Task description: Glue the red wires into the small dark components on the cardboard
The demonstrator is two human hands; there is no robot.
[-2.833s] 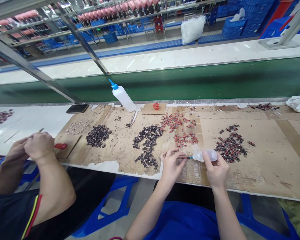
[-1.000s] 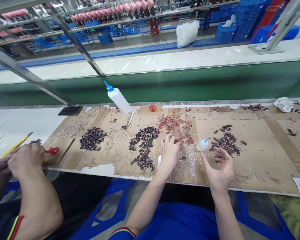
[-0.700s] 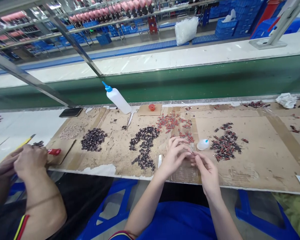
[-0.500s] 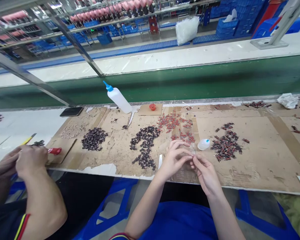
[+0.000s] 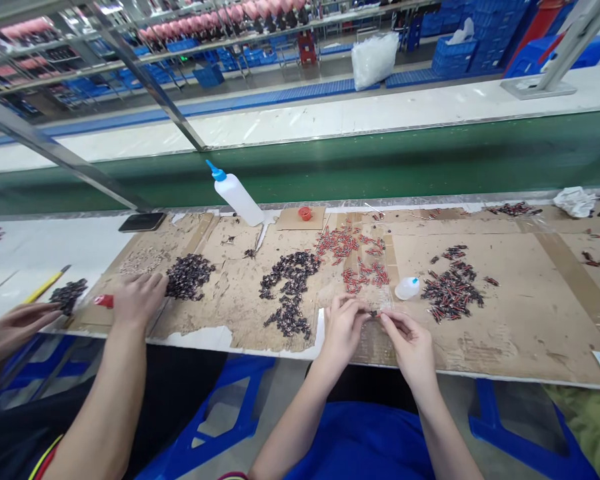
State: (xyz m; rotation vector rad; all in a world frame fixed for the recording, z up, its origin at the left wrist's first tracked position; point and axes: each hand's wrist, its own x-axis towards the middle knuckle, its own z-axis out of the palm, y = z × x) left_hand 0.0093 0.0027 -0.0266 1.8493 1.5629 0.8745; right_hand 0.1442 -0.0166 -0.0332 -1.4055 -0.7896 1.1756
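Note:
Over the front edge of the cardboard, my left hand [image 5: 344, 328] and my right hand [image 5: 411, 343] meet with fingertips pinched. Between them is a small black part [image 5: 373, 313], too tiny to make out in detail. Just beyond my left hand lie loose small red-and-metal parts [image 5: 365, 273]. A little squeeze bottle [image 5: 407, 289] with a blue tip rests on its side past my right hand. To its right is a heap of joined black-and-red pieces [image 5: 455, 290]. Left of my hands are piles of small black parts [image 5: 291, 287].
At left, a co-worker's hands [image 5: 137, 297] work near another black pile [image 5: 190, 277] and a red bottle [image 5: 103, 301]. A tall white bottle [image 5: 237, 200], a red cap [image 5: 305, 213] and a phone [image 5: 143, 222] lie toward the back, before the green panel [image 5: 380, 160].
My left hand has moved down and closed toward the right hand, and a black part now shows between the fingertips. The co-worker's hands have separated, one reaching right to the black pile.

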